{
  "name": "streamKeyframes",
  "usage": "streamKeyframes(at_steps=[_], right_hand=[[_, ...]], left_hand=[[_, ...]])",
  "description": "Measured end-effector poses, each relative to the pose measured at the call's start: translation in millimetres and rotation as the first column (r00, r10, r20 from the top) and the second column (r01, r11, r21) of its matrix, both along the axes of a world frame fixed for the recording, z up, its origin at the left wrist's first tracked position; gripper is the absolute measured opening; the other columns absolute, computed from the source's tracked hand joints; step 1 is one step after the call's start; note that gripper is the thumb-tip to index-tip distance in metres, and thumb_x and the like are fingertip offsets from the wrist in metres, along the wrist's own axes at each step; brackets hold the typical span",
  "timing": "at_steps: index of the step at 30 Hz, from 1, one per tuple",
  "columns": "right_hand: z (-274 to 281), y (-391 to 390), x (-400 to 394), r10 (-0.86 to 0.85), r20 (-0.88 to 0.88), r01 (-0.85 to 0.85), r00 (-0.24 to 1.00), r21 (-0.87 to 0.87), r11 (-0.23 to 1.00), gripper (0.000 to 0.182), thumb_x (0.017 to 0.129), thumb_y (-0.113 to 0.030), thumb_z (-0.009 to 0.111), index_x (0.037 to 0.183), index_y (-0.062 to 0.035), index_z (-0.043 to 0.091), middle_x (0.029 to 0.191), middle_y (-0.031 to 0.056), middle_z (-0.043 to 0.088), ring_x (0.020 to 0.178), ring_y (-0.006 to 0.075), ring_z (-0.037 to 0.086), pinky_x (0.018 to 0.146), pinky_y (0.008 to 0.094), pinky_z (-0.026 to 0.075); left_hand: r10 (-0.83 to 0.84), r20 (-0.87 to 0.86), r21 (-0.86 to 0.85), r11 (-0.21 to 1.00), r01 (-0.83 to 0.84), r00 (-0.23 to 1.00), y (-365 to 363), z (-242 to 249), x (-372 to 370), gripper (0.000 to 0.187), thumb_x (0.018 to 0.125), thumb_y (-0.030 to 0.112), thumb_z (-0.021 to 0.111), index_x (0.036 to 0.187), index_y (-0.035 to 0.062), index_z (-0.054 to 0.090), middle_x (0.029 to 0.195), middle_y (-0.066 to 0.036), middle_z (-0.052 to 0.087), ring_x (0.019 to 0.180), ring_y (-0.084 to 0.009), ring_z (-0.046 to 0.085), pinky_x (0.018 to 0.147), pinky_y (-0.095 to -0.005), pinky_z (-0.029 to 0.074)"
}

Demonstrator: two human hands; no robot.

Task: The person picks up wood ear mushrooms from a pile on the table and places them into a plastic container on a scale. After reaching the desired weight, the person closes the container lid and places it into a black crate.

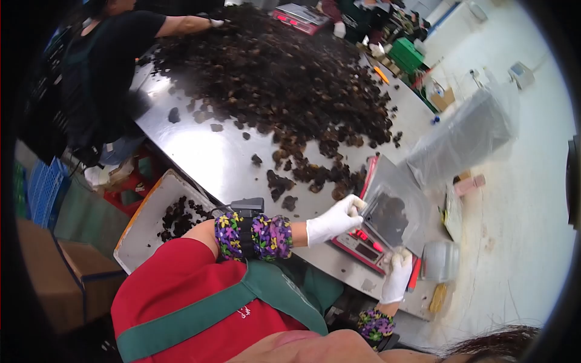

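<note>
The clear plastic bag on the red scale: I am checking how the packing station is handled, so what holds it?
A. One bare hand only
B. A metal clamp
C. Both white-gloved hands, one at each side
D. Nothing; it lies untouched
C: the left white-gloved hand grips the upper edge of the clear plastic bag and the right white-gloved hand its lower edge, over the red scale.

So the clear plastic bag [392, 213] is held open over the red scale [363, 245], mouth pulled wide between both gloved hands. It's see-through and crinkly, with a dark clump of dried mushroom pieces [387, 219] sitting inside. The scale sits flat near the worktop [206, 145] edge, just beside the big dark pile [284, 78].
</note>
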State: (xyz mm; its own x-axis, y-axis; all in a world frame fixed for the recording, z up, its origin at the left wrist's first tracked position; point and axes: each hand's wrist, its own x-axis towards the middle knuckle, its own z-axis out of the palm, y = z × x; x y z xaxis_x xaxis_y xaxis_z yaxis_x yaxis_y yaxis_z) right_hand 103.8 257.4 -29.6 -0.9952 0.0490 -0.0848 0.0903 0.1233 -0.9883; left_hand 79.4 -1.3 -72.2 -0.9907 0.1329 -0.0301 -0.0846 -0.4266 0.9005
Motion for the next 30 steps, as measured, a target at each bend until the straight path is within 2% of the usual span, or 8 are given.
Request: streamKeyframes(at_steps=[2,7,13,16,18,22,25,30], right_hand=[[0.2,-3.1,-1.4,0.026,0.110,-0.007,0.994,-0.171,0.985,0.032,0.097,-0.012,0.057,0.128,-0.0047,0.052,0.101,0.0065,0.060,0.089,0.0156,0.060,0.080,0.0328,0.052],[-38.1,39.0,-28.3,0.141,0.212,-0.077,0.967,-0.283,0.956,0.027,0.093,-0.012,0.063,0.119,-0.0123,0.055,0.097,0.0047,0.062,0.085,0.0170,0.061,0.077,0.0364,0.053],[-57.4,57.3,-46.2,0.135,0.225,-0.073,0.965,-0.265,0.962,0.026,0.089,-0.007,0.066,0.111,-0.0134,0.055,0.090,0.0044,0.064,0.075,0.0172,0.063,0.066,0.0329,0.056],[-61.3,57.5,-50.3,0.078,0.204,-0.048,0.976,-0.146,0.988,0.023,0.087,-0.003,0.064,0.106,-0.0116,0.054,0.086,0.0050,0.063,0.070,0.0146,0.061,0.059,0.0285,0.054],[-66.0,64.3,-56.9,0.150,0.048,-0.154,0.988,0.086,0.984,0.023,0.086,-0.002,0.063,0.104,-0.0095,0.052,0.086,0.0053,0.062,0.069,0.0120,0.059,0.056,0.0269,0.052],[-46.1,46.7,-41.7,0.043,0.052,-0.048,0.998,0.101,0.994,0.024,0.089,-0.006,0.061,0.111,-0.0089,0.053,0.087,0.0046,0.062,0.067,0.0108,0.058,0.058,0.0259,0.051],[-23.4,24.8,-24.6,-0.019,0.165,0.006,0.986,0.079,0.997,0.024,0.090,-0.010,0.062,0.113,-0.0114,0.054,0.092,0.0037,0.062,0.071,0.0114,0.058,0.063,0.0287,0.052],[-11.6,19.8,-15.1,0.106,0.180,-0.099,0.978,-0.045,0.994,0.022,0.091,-0.012,0.061,0.112,-0.0115,0.055,0.096,0.0027,0.059,0.084,0.0145,0.060,0.076,0.0329,0.052]], left_hand=[[0.027,-0.055,-0.043,0.999,-0.029,0.998,1.2,-8.4,-3.6,0.036,0.094,0.006,0.061,0.128,0.0035,0.048,0.085,0.001,0.056,0.071,-0.0068,0.055,0.065,-0.0251,0.049],[0.021,-0.144,-0.149,0.988,-0.043,0.989,-1.5,-6.3,-3.9,0.038,0.093,0.007,0.062,0.129,0.0035,0.049,0.087,0.001,0.054,0.077,-0.0054,0.050,0.069,-0.0242,0.045],[0.012,-0.134,-0.175,0.984,-0.036,0.991,-1.6,-2.3,-4.8,0.040,0.093,0.007,0.062,0.130,0.0046,0.049,0.088,0.000,0.052,0.078,-0.0077,0.049,0.070,-0.0255,0.045],[0.031,-0.167,-0.247,0.966,-0.072,0.986,0.1,-10.6,-8.1,0.040,0.093,0.007,0.062,0.131,0.0050,0.049,0.088,0.000,0.052,0.077,-0.0082,0.049,0.070,-0.0262,0.045],[0.020,-0.163,-0.251,0.966,-0.061,0.986,-0.4,-9.4,-5.9,0.040,0.093,0.006,0.061,0.130,0.0051,0.050,0.088,0.000,0.052,0.077,-0.0086,0.049,0.071,-0.0271,0.046],[0.004,-0.114,-0.092,0.996,-0.015,0.993,-2.5,2.8,1.1,0.041,0.093,0.006,0.061,0.131,0.0047,0.049,0.087,0.001,0.052,0.078,-0.0075,0.049,0.072,-0.0266,0.046],[0.030,-0.159,-0.162,0.985,-0.056,0.987,-2.0,0.4,-0.8,0.041,0.092,0.006,0.061,0.132,0.0042,0.049,0.086,0.002,0.053,0.077,-0.0062,0.049,0.071,-0.0264,0.046],[0.054,-0.202,-0.150,0.985,-0.085,0.978,-1.3,-12.7,-8.5,0.039,0.092,0.008,0.062,0.130,0.0056,0.051,0.088,0.002,0.055,0.077,-0.0056,0.050,0.071,-0.0260,0.046]])
